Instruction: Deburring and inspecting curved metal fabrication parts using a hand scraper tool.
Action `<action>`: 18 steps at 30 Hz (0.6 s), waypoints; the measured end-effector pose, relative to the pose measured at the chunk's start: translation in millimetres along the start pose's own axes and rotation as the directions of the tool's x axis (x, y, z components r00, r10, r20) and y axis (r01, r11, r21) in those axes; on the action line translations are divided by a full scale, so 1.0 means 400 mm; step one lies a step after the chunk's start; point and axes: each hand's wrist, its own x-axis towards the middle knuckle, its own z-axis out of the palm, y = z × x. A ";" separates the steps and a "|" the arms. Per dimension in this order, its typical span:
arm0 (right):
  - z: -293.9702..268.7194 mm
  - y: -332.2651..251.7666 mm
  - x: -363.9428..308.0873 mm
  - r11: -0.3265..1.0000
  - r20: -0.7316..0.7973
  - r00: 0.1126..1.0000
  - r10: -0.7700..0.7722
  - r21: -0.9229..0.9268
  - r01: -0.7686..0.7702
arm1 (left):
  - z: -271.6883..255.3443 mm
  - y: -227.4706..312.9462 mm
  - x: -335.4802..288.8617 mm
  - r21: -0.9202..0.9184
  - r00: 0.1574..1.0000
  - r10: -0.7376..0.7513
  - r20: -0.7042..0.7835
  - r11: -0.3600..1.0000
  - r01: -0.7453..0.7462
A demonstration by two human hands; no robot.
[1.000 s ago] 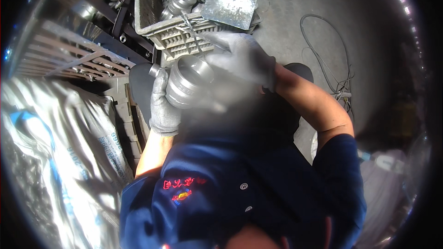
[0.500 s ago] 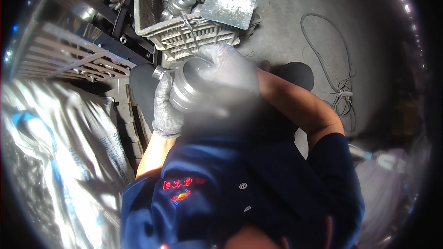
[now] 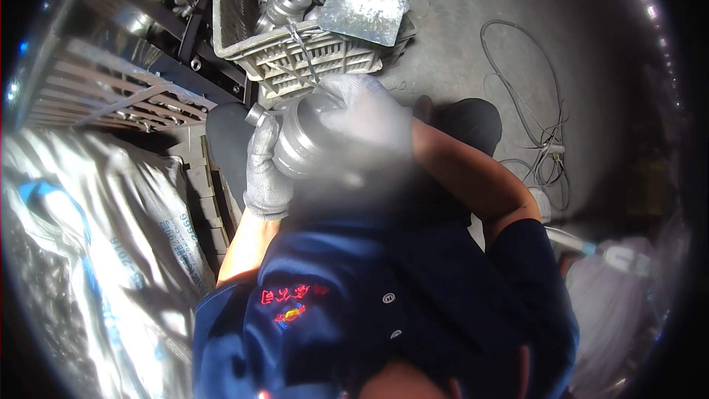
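My left hand, in a pale knit glove, is closed round the side of a grey metal pipe fitting. The fitting has a wide round mouth and a smaller threaded end that sticks out past my fingers. My right hand, gloved too, is bent closed at the mouth of the fitting. A thin metal rod runs from the crate's edge toward its fingers; its lower end is hidden by the glove. A grey blur covers the lower right of the fitting.
A plastic crate of metal fittings stands just ahead, with a scuffed metal sheet across its right side. Slatted racking rises at the left, above white sacks. A loose cable lies on the floor to the right.
My right hand and forearm have shifted slightly lower at the fitting's mouth. My left hand keeps its hold, and the fitting stays in nearly the same place.
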 end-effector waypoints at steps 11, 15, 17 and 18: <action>-0.004 0.005 -0.016 0.953 -0.015 0.999 0.034 0.302 -0.028 | 0.000 -0.001 -0.002 -0.095 0.998 -0.054 -0.038 0.994 0.050; -0.012 -0.018 -0.018 0.965 0.013 0.996 -0.091 0.247 0.085 | -0.001 0.001 0.003 -0.024 0.998 -0.042 -0.051 0.999 0.041; -0.013 -0.003 -0.011 0.992 -0.026 0.993 -0.115 0.052 0.116 | 0.006 -0.002 0.003 -0.014 0.998 -0.036 -0.053 0.999 0.036; -0.010 0.002 -0.009 0.992 -0.028 0.993 -0.114 0.052 0.116 | 0.014 -0.003 0.002 0.003 0.999 -0.034 -0.019 0.999 0.034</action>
